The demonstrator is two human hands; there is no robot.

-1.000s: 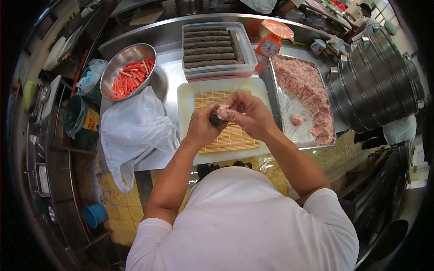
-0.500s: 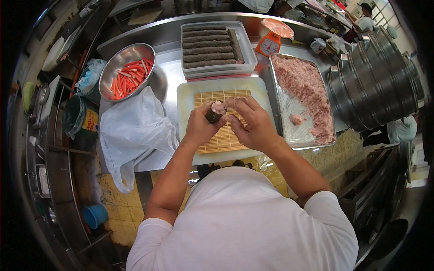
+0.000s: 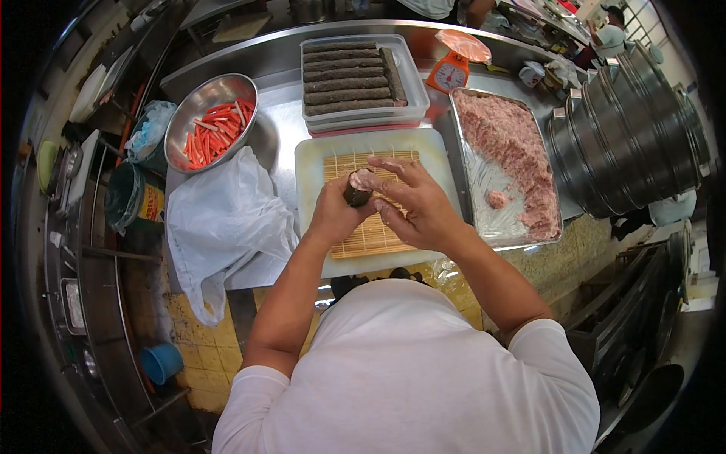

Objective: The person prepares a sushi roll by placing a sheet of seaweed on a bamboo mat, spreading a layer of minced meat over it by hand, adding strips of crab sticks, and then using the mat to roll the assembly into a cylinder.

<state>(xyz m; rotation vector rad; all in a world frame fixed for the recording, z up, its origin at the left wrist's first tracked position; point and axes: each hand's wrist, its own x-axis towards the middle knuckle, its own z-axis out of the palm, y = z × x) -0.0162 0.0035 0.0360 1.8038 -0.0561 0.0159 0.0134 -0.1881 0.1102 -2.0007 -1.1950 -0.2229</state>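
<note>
Your steel tabletop [image 3: 283,125] carries the white cutting board [image 3: 314,163] and its bamboo rolling mat [image 3: 370,234]. Above the mat, your left hand [image 3: 333,216] grips the seaweed roll [image 3: 357,189] upright; your right hand [image 3: 416,204] fingers [image 3: 393,165] press its pink filling.

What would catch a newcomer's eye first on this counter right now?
Dead centre, the left hand holds a dark seaweed roll end-up over a bamboo mat, with the right hand at its pink filling. To the right lies a metal tray of pink minced meat. Behind are a tub of finished rolls and, at left, a steel bowl of orange sticks.
</note>
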